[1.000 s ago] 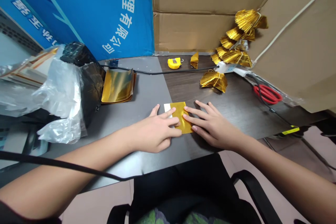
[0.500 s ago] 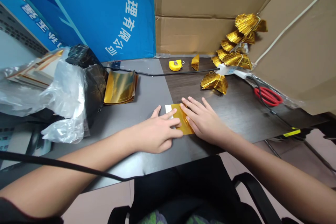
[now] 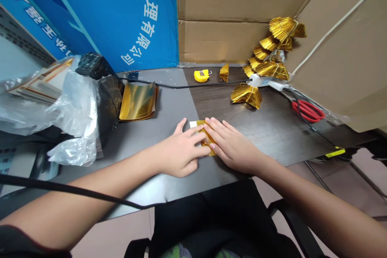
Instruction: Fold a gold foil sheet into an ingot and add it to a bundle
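A small sheet of gold foil paper (image 3: pixel 207 139) with a white edge lies flat on the dark table (image 3: pixel 272 129) near its front edge. My left hand (image 3: pixel 179 153) presses on its left part with fingers spread. My right hand (image 3: pixel 231 145) lies flat over its right part, fingers stretched toward the left and touching my left fingertips. Most of the sheet is hidden under the two hands.
A stack of gold sheets (image 3: pixel 138 101) lies at the left beside a black bag (image 3: pixel 101 80) and clear plastic (image 3: pixel 69 117). Folded gold pieces (image 3: pixel 247 93) pile up at the back right. Also there: a yellow tape measure (image 3: pixel 201 75), red scissors (image 3: pixel 307 111), a black cable (image 3: pixel 181 85), cardboard walls (image 3: pixel 236 12).
My right hand has slid leftward over the gold sheet, covering more of it, until its fingers meet my left hand. My left hand has barely moved.
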Demonstrator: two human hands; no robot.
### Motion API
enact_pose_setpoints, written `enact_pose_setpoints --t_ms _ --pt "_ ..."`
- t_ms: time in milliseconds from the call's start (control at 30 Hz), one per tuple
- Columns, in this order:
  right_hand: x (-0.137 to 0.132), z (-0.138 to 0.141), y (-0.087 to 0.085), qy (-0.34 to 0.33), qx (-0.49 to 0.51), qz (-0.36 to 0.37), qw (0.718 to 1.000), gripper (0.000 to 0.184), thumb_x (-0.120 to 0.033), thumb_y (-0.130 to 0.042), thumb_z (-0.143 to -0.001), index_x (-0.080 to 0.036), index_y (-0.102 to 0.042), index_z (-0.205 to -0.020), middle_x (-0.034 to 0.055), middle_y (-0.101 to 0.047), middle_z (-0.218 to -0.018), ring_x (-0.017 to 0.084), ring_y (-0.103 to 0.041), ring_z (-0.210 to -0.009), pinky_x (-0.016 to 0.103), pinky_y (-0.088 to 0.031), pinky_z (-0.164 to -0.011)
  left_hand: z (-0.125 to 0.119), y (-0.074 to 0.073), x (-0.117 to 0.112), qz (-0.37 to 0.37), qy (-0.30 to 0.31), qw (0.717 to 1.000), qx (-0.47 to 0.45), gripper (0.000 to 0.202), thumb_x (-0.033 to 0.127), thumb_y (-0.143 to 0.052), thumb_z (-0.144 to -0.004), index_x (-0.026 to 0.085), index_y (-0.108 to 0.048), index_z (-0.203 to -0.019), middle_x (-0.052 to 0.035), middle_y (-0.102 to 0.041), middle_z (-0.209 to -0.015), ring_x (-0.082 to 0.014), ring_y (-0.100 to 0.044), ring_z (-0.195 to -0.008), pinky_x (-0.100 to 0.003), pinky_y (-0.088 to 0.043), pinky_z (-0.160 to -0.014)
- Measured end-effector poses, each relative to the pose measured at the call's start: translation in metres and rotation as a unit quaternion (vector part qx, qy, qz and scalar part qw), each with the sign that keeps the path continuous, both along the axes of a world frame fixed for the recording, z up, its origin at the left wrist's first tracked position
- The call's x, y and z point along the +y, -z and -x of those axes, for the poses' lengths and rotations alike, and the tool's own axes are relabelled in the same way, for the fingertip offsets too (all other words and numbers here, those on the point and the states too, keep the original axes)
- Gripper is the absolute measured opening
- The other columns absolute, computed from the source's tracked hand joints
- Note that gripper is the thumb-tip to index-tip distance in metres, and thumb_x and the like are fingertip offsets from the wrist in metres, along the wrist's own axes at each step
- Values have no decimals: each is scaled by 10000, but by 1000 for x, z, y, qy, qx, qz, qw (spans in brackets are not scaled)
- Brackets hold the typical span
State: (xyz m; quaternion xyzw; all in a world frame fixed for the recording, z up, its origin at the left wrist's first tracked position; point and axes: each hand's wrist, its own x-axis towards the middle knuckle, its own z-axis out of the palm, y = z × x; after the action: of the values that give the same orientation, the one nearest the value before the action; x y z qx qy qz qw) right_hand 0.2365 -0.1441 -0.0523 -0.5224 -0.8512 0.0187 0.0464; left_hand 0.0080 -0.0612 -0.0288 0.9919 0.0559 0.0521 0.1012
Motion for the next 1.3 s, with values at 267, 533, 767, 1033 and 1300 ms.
enact_pose_setpoints --t_ms 267,533,767,1033,1300 --pt "1 -1 1 -7 -5 1 1000 600 -300 -221 -1081 11 -392 -1565 206 -312 -1657 379 -313 -1545 619 -381 -1205 1 2 15 -14 -27 999 15 347 199 -472 -917 264 -613 -1228 -140 -553 -1390 -362 -466 -1442 -806 -354 -1137" --pt "0 -1 2 1 17 5 1000 604 -330 -268 -1081 10 -387 -1566 214 -320 -1654 368 -303 -1553 630 -365 -1212 2 2 22 -10 -5 1000 11 349 253 -513 -929 271 -646 -1251 -173 -525 -1391 -375 -516 -1379 -801 -401 -1086" --pt "1 -1 3 7 25 2 1000 614 -322 -251 -1078 20 -360 -1576 223 -323 -1651 366 -303 -1554 628 -352 -1219 4 5 26 20 52 998 -26 352 141 -490 -887 283 -704 -1128 -78 -650 -1275 -343 -438 -1469 -759 -321 -1164" --pt "-1 1 1 3 17 -8 1000 605 -316 -241 -1078 20 -403 -1554 227 -331 -1647 374 -318 -1546 615 -366 -1213 2 5 26 68 89 991 -70 262 171 -556 -881 244 -754 -1036 -75 -661 -1148 -263 -584 -1244 -492 -395 -1133" --pt "-3 1 0 5 26 -31 999 550 -259 -301 -1059 -17 -477 -1520 222 -407 -1615 372 -405 -1502 595 -423 -1177 2 9 26 30 56 994 -86 206 188 -495 -905 228 -697 -884 -44 -665 -1034 -219 -608 -1124 -419 -414 -1068"
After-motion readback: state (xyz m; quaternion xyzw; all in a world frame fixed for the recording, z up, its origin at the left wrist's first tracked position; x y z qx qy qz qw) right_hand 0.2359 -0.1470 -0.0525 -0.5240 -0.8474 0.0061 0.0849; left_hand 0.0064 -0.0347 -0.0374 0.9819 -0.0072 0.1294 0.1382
